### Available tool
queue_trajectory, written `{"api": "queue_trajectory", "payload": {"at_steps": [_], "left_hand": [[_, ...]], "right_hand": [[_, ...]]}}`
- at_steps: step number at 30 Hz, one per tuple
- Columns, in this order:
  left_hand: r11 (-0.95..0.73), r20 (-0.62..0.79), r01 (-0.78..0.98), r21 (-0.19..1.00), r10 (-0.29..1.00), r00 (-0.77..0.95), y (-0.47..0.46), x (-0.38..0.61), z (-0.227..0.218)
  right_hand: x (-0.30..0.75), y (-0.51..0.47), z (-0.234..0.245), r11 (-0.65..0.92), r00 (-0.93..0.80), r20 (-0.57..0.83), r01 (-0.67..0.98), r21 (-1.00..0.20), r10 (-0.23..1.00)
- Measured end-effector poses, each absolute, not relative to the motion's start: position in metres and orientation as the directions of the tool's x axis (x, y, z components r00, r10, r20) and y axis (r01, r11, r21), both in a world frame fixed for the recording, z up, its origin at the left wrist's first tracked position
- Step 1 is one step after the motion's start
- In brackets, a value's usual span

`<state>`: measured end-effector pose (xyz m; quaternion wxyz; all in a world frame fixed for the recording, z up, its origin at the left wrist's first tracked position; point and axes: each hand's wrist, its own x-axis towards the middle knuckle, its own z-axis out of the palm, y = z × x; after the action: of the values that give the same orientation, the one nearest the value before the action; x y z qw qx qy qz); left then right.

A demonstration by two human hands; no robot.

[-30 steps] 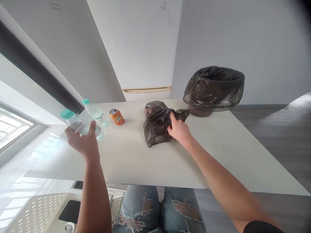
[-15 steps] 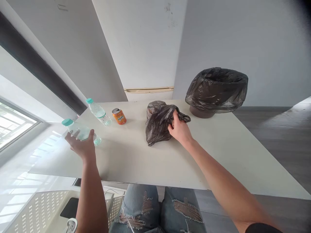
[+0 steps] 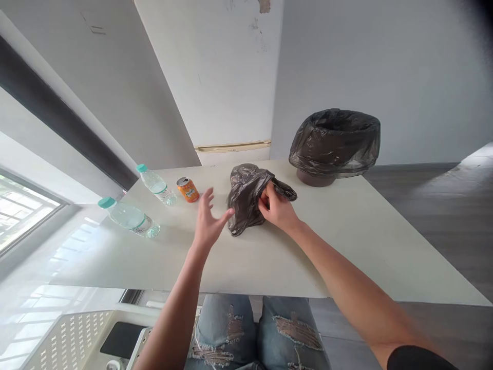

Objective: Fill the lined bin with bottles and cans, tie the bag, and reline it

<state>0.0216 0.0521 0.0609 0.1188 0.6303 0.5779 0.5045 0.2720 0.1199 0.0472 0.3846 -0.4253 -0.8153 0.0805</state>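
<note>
A crumpled dark plastic bag [image 3: 246,198] lies in the middle of the white table [image 3: 346,241]. My right hand [image 3: 277,208] is closed on the bag's right side, pinching a fold. My left hand [image 3: 210,221] hovers open just left of the bag, fingers spread, fingertips nearly at its edge. A clear water bottle with a teal cap [image 3: 129,217] lies on its side at the table's left edge, free of my hand.
A second teal-capped bottle [image 3: 156,184] and an orange drink can [image 3: 187,189] sit at the back left. A brown bin lined with a dark bag [image 3: 334,146] stands at the back right. A white perforated chair [image 3: 65,341] is lower left, below the table.
My left hand set the bottle down on the table's left side, let go, and moved right toward the bag. My right hand kept its grip on the bag.
</note>
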Motion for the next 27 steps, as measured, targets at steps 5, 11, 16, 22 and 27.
{"api": "queue_trajectory", "payload": {"at_steps": [5, 11, 16, 22, 27], "left_hand": [[-0.350, 0.360, 0.340, 0.873, 0.932, 0.034, 0.147, 0.031, 0.035], [-0.343, 0.341, 0.044, 0.938, 0.939, 0.039, 0.177, 0.034, 0.008], [-0.319, 0.324, 0.120, 0.940, 0.946, -0.029, 0.182, 0.038, 0.001], [-0.312, 0.313, 0.096, 0.945, 0.950, 0.008, 0.182, 0.039, 0.003], [-0.290, 0.284, 0.160, 0.944, 0.957, 0.060, 0.184, 0.039, 0.004]], "right_hand": [[0.270, 0.120, 0.051, 0.644, -0.360, 0.563, 0.615, -0.456, 0.743], [0.271, 0.122, 0.053, 0.628, -0.363, 0.544, 0.638, -0.446, 0.756], [0.270, 0.120, 0.051, 0.637, -0.455, 0.474, 0.683, -0.357, 0.754], [0.269, 0.119, 0.052, 0.590, -0.370, 0.508, 0.710, -0.385, 0.778], [0.272, 0.124, 0.048, 0.597, -0.354, 0.518, 0.672, -0.438, 0.779]]}}
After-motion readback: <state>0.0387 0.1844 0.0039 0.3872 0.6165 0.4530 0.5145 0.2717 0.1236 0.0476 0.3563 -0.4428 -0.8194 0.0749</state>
